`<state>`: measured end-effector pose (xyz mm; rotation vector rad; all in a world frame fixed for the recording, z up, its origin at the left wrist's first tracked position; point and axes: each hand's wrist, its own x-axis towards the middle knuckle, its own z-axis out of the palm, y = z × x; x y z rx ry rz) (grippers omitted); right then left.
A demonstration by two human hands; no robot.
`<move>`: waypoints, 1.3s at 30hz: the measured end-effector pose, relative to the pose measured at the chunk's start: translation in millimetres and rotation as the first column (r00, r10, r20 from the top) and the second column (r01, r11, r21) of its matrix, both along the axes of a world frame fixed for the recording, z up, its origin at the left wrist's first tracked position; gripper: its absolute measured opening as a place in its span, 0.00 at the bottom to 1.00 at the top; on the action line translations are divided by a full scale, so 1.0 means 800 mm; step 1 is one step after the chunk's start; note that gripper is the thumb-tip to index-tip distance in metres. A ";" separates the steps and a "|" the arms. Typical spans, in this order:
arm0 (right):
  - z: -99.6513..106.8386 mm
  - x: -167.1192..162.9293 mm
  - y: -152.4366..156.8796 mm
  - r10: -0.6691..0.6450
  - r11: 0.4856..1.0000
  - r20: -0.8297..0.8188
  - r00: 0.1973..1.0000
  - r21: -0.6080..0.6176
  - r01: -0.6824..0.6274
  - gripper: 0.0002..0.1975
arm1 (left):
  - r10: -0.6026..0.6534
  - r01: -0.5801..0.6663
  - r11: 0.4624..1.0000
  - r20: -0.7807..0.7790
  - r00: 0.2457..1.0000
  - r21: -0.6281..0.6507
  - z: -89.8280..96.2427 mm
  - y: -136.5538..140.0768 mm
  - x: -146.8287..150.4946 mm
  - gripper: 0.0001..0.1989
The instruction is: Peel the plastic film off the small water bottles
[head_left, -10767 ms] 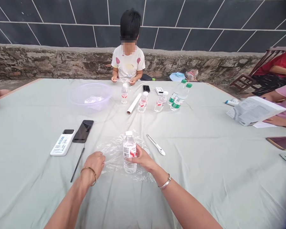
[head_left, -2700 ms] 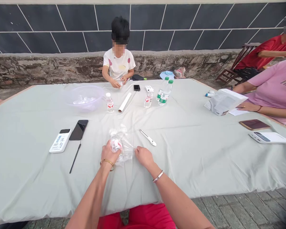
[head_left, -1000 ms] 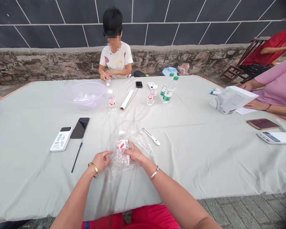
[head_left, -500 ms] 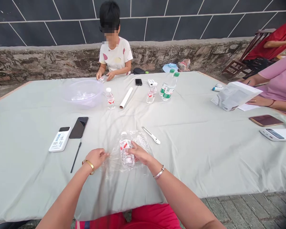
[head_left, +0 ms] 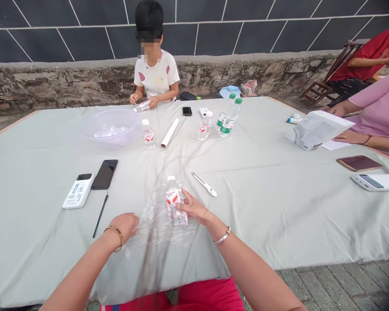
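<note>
A small clear water bottle (head_left: pixel 173 199) with a white cap and a red-and-white label stands slightly tilted near the table's front. My right hand (head_left: pixel 194 207) grips it from the right side, thumb and fingers around its body. Clear plastic film (head_left: pixel 149 222) lies crumpled under and to the left of the bottle. At the film's left edge, my left hand (head_left: pixel 125 226) is closed in a pinch on it. Just right of the bottle lies a white utility knife (head_left: pixel 204 184).
Left are a power bank (head_left: pixel 78 191), a phone (head_left: pixel 104 174) and a black strap (head_left: pixel 100 216). Farther back stand a translucent basin (head_left: pixel 113 129), a white roll (head_left: pixel 170 133), small bottles (head_left: pixel 148 134) and green-capped bottles (head_left: pixel 229 119). One person sits opposite; others are at right.
My left hand has moved left and nearer to me, drawing the film out to the left. The bottle has shifted slightly right in my right hand.
</note>
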<state>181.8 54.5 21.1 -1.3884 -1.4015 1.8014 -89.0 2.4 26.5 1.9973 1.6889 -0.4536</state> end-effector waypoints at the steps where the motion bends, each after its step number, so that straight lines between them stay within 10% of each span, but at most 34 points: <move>1: -0.002 0.002 0.005 -0.008 0.999 -0.036 0.999 0.042 0.010 0.41 | -0.004 0.003 1.000 -0.030 1.000 -0.014 0.006 -0.004 -0.008 0.07; 9: -0.028 -0.005 0.053 -0.346 0.778 0.159 0.925 0.599 0.188 0.46 | -0.066 0.065 0.996 -0.007 0.998 -0.062 0.049 -0.046 0.001 0.07; 19: -0.001 0.002 0.029 -0.492 0.728 0.362 0.792 0.670 0.146 0.35 | -0.029 0.042 0.998 0.262 0.965 -0.046 0.107 -0.059 0.021 0.24; 21: 0.022 0.003 0.000 -0.364 0.747 0.324 0.873 0.662 0.065 0.29 | -0.031 0.044 0.998 0.277 0.960 -0.038 0.109 -0.052 0.032 0.16; 23: 0.040 -0.006 -0.028 0.056 0.739 0.265 0.963 0.638 -0.218 0.39 | -0.064 0.074 0.997 0.308 0.949 -0.022 0.111 -0.044 0.043 0.11; 26: 0.045 -0.029 -0.051 0.480 0.651 0.240 0.844 0.547 -0.526 0.54 | -0.068 0.041 0.996 0.346 0.936 0.083 0.117 -0.028 0.050 0.11; 31: 0.020 -0.038 -0.044 0.553 0.721 0.302 0.776 0.294 -0.628 0.15 | 0.127 -0.239 0.926 0.358 0.925 0.291 0.114 -0.006 0.000 0.17; 36: 0.029 -0.011 -0.021 0.564 0.714 0.381 0.733 0.221 -0.664 0.11 | 0.199 -0.192 0.978 0.611 0.766 -0.078 0.078 -0.008 -0.049 0.25; 39: 0.046 0.001 -0.007 0.538 0.695 0.433 0.724 0.259 -0.671 0.06 | 0.216 -0.173 0.976 0.538 0.815 -0.130 0.055 -0.011 -0.045 0.16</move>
